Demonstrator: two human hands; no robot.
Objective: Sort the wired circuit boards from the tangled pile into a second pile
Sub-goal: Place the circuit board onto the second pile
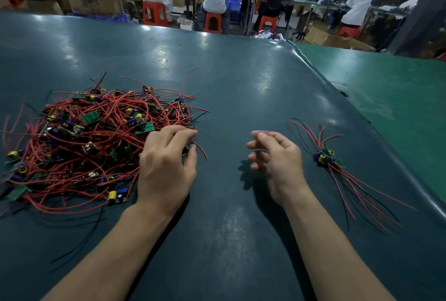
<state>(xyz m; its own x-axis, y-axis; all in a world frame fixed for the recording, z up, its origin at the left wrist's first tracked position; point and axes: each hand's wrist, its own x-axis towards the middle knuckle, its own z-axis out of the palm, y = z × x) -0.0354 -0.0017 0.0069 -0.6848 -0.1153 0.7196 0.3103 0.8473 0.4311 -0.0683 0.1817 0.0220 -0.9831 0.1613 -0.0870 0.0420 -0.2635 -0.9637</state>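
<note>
From the head camera, a dark teal bench [229, 64] fills most of the view. Toward its left edge lies the tangled pile [96, 141] of small green circuit boards with yellow and blue components, knotted in red and black wires. The left hand [166, 168] rests at the pile's right margin, fingers curled down, pinching a board [189, 147] whose red wire arcs out to the right; the board itself is mostly hidden under the fingers. The right hand [277, 158] hovers above the bare bench just right of it, fingers loosely bent and holding nothing. Closer to the bench's right edge, well apart from the big heap, sits the second pile [325, 156], a few boards bunched together with their wires fanning up and down. Beyond the far edge, people sit on orange stools [213, 22] at other tables.
</note>
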